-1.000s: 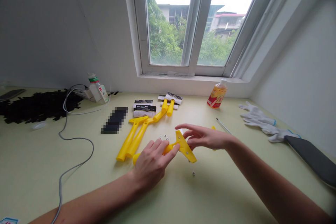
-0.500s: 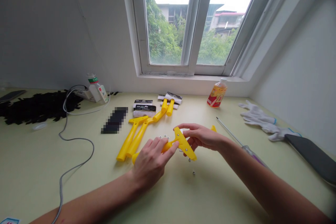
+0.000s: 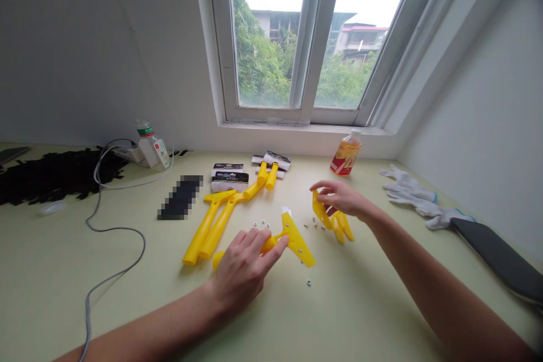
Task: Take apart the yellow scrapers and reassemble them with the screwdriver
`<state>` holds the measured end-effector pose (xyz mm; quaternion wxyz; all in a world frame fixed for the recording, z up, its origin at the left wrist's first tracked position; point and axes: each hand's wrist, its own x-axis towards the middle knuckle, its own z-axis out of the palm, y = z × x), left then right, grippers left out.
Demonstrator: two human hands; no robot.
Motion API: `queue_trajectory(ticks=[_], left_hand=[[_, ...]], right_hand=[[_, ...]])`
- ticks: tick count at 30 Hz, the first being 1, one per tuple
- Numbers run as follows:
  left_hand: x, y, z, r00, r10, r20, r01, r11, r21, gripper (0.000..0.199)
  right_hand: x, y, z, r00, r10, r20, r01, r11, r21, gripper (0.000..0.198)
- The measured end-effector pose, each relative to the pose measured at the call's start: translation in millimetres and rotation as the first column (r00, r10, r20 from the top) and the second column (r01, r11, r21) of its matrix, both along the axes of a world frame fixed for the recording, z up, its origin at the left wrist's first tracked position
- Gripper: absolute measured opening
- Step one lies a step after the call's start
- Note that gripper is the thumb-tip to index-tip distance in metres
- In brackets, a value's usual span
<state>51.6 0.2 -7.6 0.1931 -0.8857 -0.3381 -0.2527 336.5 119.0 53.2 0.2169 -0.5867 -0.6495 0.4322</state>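
Observation:
My left hand (image 3: 246,263) is closed around the handle of a yellow scraper (image 3: 298,242), its index finger lying on the wide head. Two silver screws show in that head, and a small white piece (image 3: 287,211) peeks out behind its top. To the right, my right hand (image 3: 341,199) pinches a flat yellow plate with holes (image 3: 321,210), tilted upright. Just below it lie more yellow plates (image 3: 343,227) on the table. Small screws (image 3: 314,223) lie beside the plate, and several nuts (image 3: 263,222) sit behind my left hand.
Several yellow scraper handles (image 3: 218,229) and black-and-white packages (image 3: 229,181) lie left and behind. A screwless-looking black pile (image 3: 63,172) and grey cable (image 3: 139,260) are at left. A drink bottle (image 3: 345,154), white gloves (image 3: 411,195) and a dark flat object (image 3: 494,251) stand right.
My right hand has left the scraper head and moved right to the loose yellow plates, taking hold of one. My left hand keeps its hold on the scraper.

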Motion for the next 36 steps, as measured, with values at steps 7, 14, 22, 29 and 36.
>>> queue_trajectory(ticks=[7, 14, 22, 29, 36], left_hand=[[4.5, -2.3, -6.4, 0.999, -0.014, -0.04, 0.012, 0.999, -0.05, 0.06], [6.4, -2.3, -5.0, 0.999, -0.002, -0.035, 0.002, 1.0, -0.011, 0.056], [1.7, 2.0, -3.1, 0.999, 0.031, -0.023, -0.03, 0.998, 0.061, 0.049], [1.2, 5.8, -4.4, 0.995, 0.068, -0.069, -0.065, 0.997, 0.045, 0.044], [2.4, 3.1, -3.2, 0.986, 0.104, -0.129, -0.103, 0.995, 0.01, 0.043]], right_hand=[[39.9, 15.3, -1.9, 0.987, -0.085, 0.136, 0.096, 0.993, -0.073, 0.022], [55.3, 21.1, -11.6, 0.955, -0.055, 0.292, 0.074, 0.996, -0.053, 0.013], [-19.0, -28.3, 7.8, 0.973, 0.213, 0.085, -0.216, 0.976, 0.028, 0.031], [-74.1, -49.0, -14.6, 0.931, 0.279, -0.235, -0.29, 0.957, -0.012, 0.036], [-70.1, -44.4, -17.2, 0.934, 0.275, -0.228, -0.273, 0.961, 0.041, 0.035]])
